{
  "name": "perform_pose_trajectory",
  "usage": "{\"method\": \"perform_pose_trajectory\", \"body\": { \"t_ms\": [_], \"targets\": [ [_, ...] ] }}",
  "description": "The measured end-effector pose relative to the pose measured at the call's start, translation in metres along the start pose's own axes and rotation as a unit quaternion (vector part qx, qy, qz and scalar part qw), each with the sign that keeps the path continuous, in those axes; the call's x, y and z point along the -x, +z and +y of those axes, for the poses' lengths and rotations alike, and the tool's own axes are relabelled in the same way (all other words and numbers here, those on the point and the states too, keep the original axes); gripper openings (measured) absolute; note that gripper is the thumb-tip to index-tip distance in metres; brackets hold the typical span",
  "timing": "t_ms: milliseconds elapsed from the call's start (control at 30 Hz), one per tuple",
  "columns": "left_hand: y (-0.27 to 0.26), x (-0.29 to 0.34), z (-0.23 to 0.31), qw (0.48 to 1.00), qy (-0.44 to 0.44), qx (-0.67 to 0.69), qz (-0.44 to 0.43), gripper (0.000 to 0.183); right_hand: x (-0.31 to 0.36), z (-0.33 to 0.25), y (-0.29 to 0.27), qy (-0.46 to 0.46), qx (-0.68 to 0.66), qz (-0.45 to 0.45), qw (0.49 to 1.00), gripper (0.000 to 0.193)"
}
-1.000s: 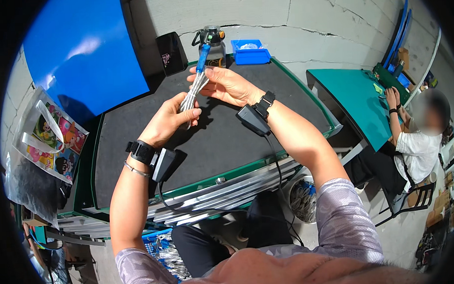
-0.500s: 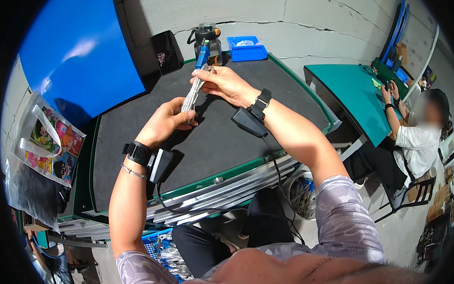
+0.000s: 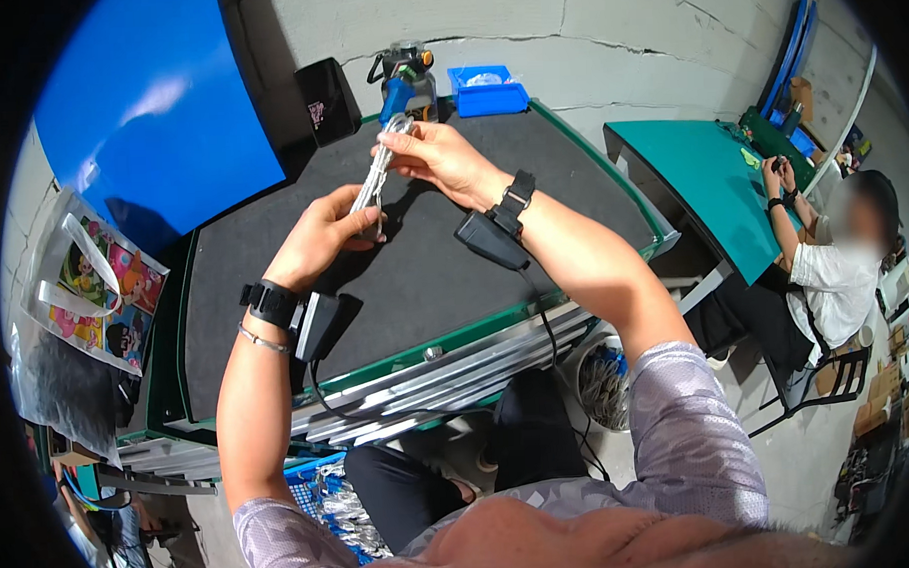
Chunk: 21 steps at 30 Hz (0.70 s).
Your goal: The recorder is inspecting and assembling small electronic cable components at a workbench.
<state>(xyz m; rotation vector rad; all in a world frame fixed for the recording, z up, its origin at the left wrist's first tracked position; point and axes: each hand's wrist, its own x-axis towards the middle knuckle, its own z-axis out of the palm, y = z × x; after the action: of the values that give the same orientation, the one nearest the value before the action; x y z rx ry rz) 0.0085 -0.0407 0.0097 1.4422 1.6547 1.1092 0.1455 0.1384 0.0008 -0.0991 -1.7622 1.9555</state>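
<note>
Between my two hands is a bundled white cable (image 3: pixel 375 175), held tilted above the dark mat of the table (image 3: pixel 414 260). A blue connector (image 3: pixel 396 98) sticks out at its far end. My left hand (image 3: pixel 318 234) grips the near end of the bundle, thumb on top. Near the connector, my right hand (image 3: pixel 440 159) pinches the far end between thumb and fingers. Parts of the cable are hidden by the fingers.
Along the table's back stand a dark box (image 3: pixel 328 100), a clear bottle (image 3: pixel 420 90) and a blue bin (image 3: pixel 488 91). A bucket of cables (image 3: pixel 603 384) and a blue basket (image 3: pixel 302 490) sit below. Another person (image 3: pixel 834 271) works at a green table (image 3: pixel 686 181) to the right.
Both hands have shifted slightly left and up with the cable bundle. The grip of each hand stays much the same.
</note>
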Motion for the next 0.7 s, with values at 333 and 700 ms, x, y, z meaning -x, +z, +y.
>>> {"method": "perform_pose_trajectory", "body": {
  "t_ms": [333, 700],
  "targets": [
    [0.0, 0.004, 0.009, 0.991, 0.025, 0.119, -0.062, 0.04, -0.004, -0.006, -0.008, -0.041, -0.124, -0.122, 0.984, 0.029],
    [0.002, 0.002, 0.003, 0.997, 0.023, 0.07, -0.031, 0.039, -0.001, -0.004, -0.005, -0.019, -0.075, -0.093, 0.993, 0.033]
  ]
}}
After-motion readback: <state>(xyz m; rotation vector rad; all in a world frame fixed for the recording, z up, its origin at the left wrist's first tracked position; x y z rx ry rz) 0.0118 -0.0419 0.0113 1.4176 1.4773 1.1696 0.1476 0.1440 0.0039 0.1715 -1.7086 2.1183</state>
